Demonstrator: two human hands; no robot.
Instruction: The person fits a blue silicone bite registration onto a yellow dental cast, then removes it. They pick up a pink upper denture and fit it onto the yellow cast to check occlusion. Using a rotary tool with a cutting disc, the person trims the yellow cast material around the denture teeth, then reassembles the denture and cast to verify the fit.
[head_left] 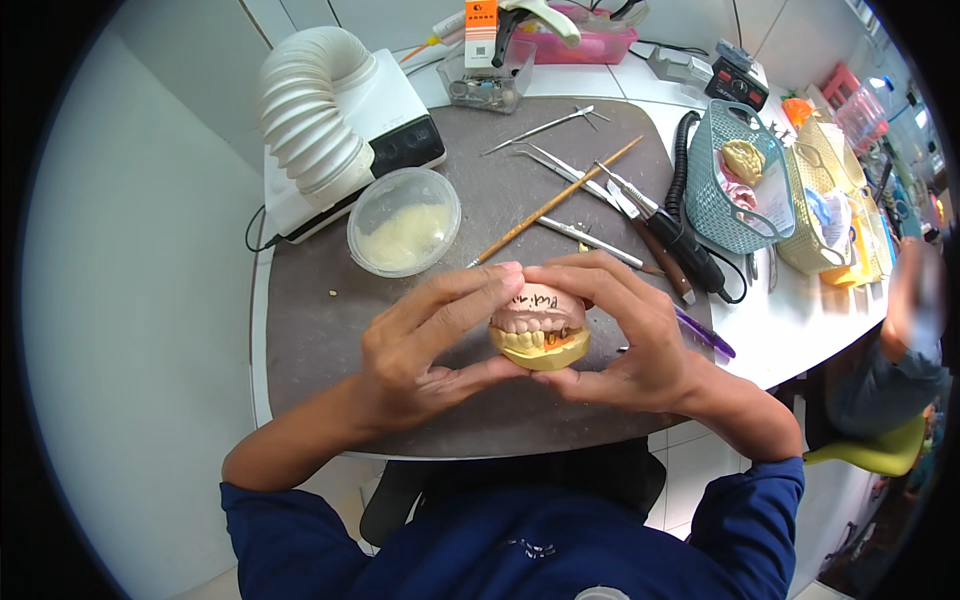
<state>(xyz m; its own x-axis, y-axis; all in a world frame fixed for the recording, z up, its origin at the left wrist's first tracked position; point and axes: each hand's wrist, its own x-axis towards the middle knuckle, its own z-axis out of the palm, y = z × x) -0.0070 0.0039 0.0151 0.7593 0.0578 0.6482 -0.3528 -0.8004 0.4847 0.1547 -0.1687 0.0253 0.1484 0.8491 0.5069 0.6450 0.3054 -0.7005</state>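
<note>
Worktop (pixel 310 400): dark grey-brown, curved along the near edge, beside a pale wall (pixel 130 330).
Model (pixel 540 345): tooth cast in two halves, pink above yellow, handwriting on the pink; held up over the near part of the worktop, teeth toward the person.
Left grip (pixel 415 340): grasping the model's left side, fingertips at the pink top, thumb along the yellow base.
Right grip (pixel 640 335): grasping the model's right side, fingers over the pink top, thumb under the yellow base.
Model to grip: midway between both, touching each, pressed between fingers above and thumbs below; orange patch and dark stumps on the side nearer the right grip.
Beyond the model: brush (pixel 555 203), aslant; handpiece (pixel 690 250), black, to its right.
Beyond the left grip: tub (pixel 385 267), clear, with pale powder (pixel 405 235); hose (pixel 310 110), white and ribbed, farther off.
Beyond the right grip: pen (pixel 705 332), purple; blue basket (pixel 735 225), near cream basket (pixel 812 250).
</note>
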